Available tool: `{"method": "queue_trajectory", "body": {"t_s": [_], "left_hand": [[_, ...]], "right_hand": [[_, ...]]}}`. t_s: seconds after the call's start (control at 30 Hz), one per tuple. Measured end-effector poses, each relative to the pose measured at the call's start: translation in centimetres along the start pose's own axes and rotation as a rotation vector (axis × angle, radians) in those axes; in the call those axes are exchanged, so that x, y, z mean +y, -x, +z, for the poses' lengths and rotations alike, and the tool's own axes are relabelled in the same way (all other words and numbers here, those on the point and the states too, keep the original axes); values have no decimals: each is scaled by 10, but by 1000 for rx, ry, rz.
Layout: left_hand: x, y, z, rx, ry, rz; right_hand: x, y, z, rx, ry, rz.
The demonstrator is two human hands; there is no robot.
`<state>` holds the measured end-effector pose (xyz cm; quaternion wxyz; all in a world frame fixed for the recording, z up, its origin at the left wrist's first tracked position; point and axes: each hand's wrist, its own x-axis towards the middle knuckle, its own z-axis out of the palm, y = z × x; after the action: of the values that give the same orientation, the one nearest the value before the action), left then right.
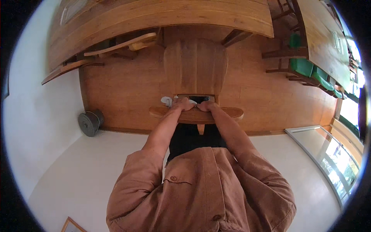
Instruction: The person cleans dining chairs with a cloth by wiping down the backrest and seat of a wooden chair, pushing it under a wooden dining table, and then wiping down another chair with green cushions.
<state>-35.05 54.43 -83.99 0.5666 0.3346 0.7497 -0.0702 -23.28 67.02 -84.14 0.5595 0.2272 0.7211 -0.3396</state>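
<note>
Before me stands a wooden chair, its plank seat [196, 65] beyond its curved top rail [197, 115]. Both hands are together at the back of the chair, just past the top rail. My left hand [184, 103] is closed on what looks like a white cloth [166, 101]; one part hangs out to its left and another shows between the hands. My right hand [206, 105] is curled close beside it, its thumb near the cloth. Its fingers are mostly hidden, so what it grips cannot be made out. A dark opening [199, 99] shows just beyond the hands.
A long wooden table [162, 14] spans the far side, with wooden chairs [121, 45] tucked under its left. Another table [324, 37] with green-seated chairs [301, 67] stands right. A dark lidded bucket [90, 123] sits by the left wall. A framed glass panel [321, 150] is at right.
</note>
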Motion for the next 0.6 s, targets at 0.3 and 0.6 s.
{"method": "queue_trajectory", "body": {"t_s": [0.3, 0.6], "left_hand": [[-27, -30, 46, 53, 29, -30], [-8, -36, 50, -82, 36, -27]], "right_hand": [[-5, -4, 11, -71, -74, 17], [25, -25, 32, -96, -38, -25]]}}
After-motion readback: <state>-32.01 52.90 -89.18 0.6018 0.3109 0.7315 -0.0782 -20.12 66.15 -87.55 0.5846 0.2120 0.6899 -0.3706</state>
